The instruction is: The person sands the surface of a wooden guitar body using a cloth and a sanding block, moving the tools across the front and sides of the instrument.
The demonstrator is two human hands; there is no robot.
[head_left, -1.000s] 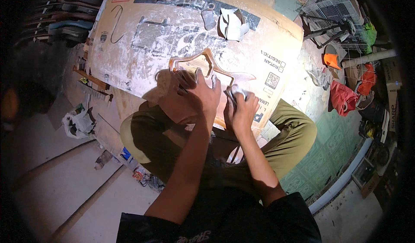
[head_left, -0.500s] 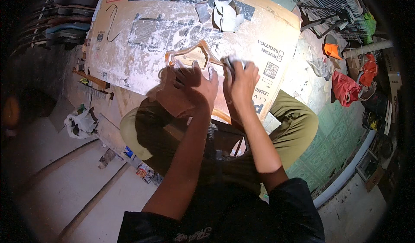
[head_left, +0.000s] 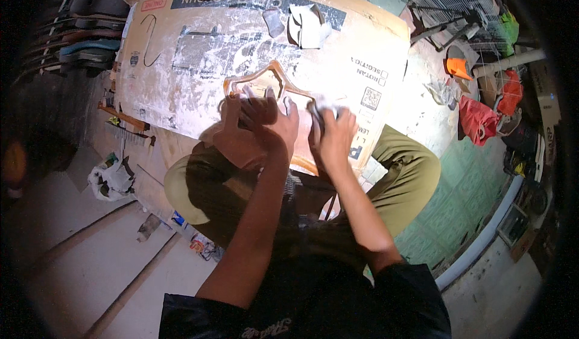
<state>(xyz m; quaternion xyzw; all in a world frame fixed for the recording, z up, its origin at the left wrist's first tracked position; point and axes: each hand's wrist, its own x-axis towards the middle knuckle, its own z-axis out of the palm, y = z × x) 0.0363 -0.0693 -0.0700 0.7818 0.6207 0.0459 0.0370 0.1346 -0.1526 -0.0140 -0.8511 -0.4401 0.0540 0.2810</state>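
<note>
A brown, glossy curved piece (head_left: 274, 69) with a pointed, wavy rim lies on the dusty cardboard in front of me; its kind is not clear. My left hand (head_left: 268, 119) rests on it, fingers spread across its rim and the thumb apart. Beside it, my right hand (head_left: 339, 137) is closed on a pale pad (head_left: 325, 113) and presses it at the piece's right edge. Motion blurs the pad, and the fingers hide much of it. Between my hands and below them, the near end of the brown piece is partly hidden.
Under the work, a big cardboard sheet (head_left: 199, 92) carries white dust. On its far side lie a folded whitish sheet (head_left: 306, 25) and a small grey piece (head_left: 273, 22). A wire cage (head_left: 461, 1), a red bag (head_left: 477, 121) and a white plastic bag (head_left: 111, 179) surround the area.
My right hand and the pale pad have shifted slightly toward me along the piece's right side. My left hand stays on the piece. The whole view has moved slightly.
</note>
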